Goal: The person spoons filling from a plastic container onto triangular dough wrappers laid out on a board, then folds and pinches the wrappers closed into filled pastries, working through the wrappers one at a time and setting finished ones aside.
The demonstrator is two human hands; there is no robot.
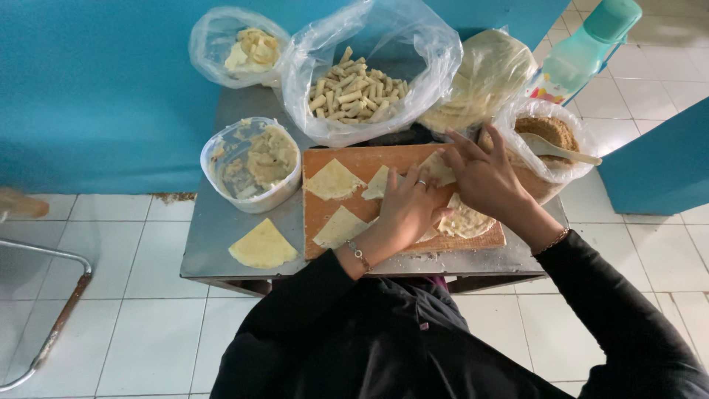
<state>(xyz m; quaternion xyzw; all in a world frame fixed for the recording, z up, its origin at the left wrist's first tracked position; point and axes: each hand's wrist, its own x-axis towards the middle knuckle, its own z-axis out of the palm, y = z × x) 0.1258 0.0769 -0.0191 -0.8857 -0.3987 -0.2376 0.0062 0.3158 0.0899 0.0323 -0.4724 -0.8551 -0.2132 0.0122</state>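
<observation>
Both hands press flat, fingers spread, on a pastry sheet lying on the wooden board. The left hand covers its near edge; the right hand rests on its far corner, neither one grasping it

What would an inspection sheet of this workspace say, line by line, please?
Surface: small grey metal table, wooden board on it.
Job's things: left hand and right hand press a pastry sheet; three folded triangles on the board, one triangle on the table.
Clutter: tub of filling, bag of rolled sticks, small bag, wrapper stack, crumb bowl with spoon, green bottle.
Hands: both flat, empty.
Cables: nothing seen.
Surroundings: blue wall, white tiled floor, metal chair frame.
</observation>
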